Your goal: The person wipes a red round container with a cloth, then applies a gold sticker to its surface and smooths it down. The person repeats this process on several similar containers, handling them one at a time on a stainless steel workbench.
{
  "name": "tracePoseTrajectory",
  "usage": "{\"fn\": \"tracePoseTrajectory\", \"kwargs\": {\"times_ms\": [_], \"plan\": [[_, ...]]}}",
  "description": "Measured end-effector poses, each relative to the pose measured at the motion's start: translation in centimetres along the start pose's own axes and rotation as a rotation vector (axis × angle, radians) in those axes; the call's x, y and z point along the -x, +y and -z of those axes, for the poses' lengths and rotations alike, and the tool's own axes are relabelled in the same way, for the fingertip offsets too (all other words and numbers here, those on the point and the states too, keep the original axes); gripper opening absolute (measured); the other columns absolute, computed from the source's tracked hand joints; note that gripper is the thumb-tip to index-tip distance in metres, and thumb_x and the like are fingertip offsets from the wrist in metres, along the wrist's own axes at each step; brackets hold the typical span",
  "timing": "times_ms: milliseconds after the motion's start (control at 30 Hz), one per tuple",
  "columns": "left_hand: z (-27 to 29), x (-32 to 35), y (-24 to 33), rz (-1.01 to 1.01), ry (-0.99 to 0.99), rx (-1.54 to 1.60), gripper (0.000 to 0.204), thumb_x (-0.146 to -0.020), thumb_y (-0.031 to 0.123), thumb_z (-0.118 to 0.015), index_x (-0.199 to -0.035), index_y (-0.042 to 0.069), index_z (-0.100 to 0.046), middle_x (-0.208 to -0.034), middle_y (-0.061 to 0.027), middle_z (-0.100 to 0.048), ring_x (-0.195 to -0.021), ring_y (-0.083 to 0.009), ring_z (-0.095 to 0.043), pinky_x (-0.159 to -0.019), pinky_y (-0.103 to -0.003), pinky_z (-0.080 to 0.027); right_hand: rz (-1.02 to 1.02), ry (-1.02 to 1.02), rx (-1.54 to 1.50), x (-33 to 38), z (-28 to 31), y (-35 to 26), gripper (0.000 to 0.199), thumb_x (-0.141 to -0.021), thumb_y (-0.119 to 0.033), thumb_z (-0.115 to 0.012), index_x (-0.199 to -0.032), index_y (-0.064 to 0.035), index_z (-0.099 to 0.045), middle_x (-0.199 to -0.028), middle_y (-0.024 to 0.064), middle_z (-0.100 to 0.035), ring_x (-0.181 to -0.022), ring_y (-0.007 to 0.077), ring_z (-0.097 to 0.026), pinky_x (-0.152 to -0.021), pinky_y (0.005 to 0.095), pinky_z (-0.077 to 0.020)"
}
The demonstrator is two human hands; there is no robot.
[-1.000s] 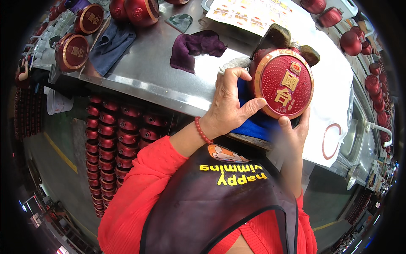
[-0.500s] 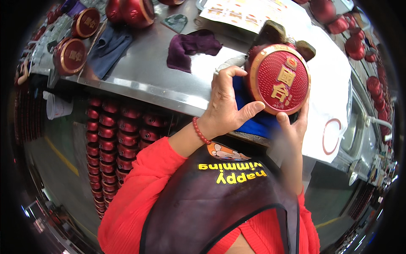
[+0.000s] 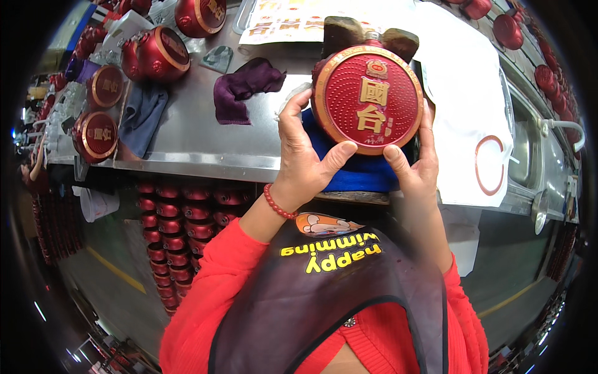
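Observation:
A round, flat-faced red bottle [image 3: 369,100] with a gold rim and raised gold characters faces me, its neck pointing away. My left hand [image 3: 305,153] grips its left side, thumb on the lower rim. On the opposite side, my right hand [image 3: 418,171] holds the edge, its thumb also at the bottom rim; part of this hand and wrist is blurred. Beneath the bottle lies a blue cloth [image 3: 358,181]. Two dark, worn blocks [image 3: 342,34] flank the neck. Some whitish material [image 3: 293,100] shows beside my left fingertips.
A purple cloth [image 3: 233,100] and a small grey-green piece [image 3: 218,59] lie on the metal table [image 3: 193,131]. More red bottles [image 3: 163,55] stand left, near a dark blue cloth [image 3: 143,118]. White sheeting [image 3: 464,81] covers the right side, before a sink [image 3: 526,143]. Stacked red bottles [image 3: 177,230] stand below.
The view has turned, so the table edge looks more level and the bottle sits further left with its characters nearly upright. Both hands remain on the bottle; the thumbs are now nearer each other.

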State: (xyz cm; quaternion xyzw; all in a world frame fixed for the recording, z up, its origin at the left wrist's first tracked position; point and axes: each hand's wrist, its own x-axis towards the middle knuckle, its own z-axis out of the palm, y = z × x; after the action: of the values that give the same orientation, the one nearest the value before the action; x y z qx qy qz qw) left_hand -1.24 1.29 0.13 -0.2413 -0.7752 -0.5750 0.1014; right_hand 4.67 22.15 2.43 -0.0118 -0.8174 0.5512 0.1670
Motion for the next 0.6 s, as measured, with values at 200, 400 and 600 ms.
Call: {"fn": "tracePoseTrajectory", "kwargs": {"times_ms": [200, 400, 600], "plan": [[-0.1, -0.4, 0.2, -0.007, -0.015, 0.097, 0.094, -0.09, 0.038, -0.081, -0.151, -0.003, -0.023, -0.148, -0.0209, -0.037, -0.141, -0.0316, -0.038, -0.12, -0.043, -0.028, -0.09, 0.011, -0.369, 0.0, 0.4, 0.7, 0.083, -0.097, -0.033, -0.073, -0.157, 0.006, -0.033, -0.156, 0.0218, -0.045, -0.147, 0.0288, -0.04, -0.122, 0.041, -0.0282], [0.3, -0.2, -0.2, -0.011, -0.051, 0.078, 0.093, -0.093, 0.039, -0.077, -0.153, -0.004, -0.021, -0.151, -0.0225, -0.035, -0.142, -0.0325, -0.036, -0.121, -0.044, -0.026, -0.017, 0.035, -0.239, -0.2, 0.2, 0.9, 0.081, -0.095, -0.035, -0.075, -0.156, 0.004, -0.038, -0.15, 0.0213, -0.05, -0.143, 0.0276, -0.045, -0.12, 0.0401, -0.0317], [-0.1, 1.0, 1.0, -0.11, 0.082, -0.122, 0.086, -0.098, 0.052, -0.065, -0.155, -0.001, -0.03, -0.149, -0.0257, -0.038, -0.14, -0.0395, -0.036, -0.117, -0.053, -0.027, -0.081, 0.036, -0.26, 0.0, 0.0, 0.8, 0.082, -0.095, -0.033, -0.076, -0.156, 0.0034, -0.036, -0.149, 0.0202, -0.051, -0.14, 0.0283, -0.046, -0.119, 0.0404, -0.0325]]}}
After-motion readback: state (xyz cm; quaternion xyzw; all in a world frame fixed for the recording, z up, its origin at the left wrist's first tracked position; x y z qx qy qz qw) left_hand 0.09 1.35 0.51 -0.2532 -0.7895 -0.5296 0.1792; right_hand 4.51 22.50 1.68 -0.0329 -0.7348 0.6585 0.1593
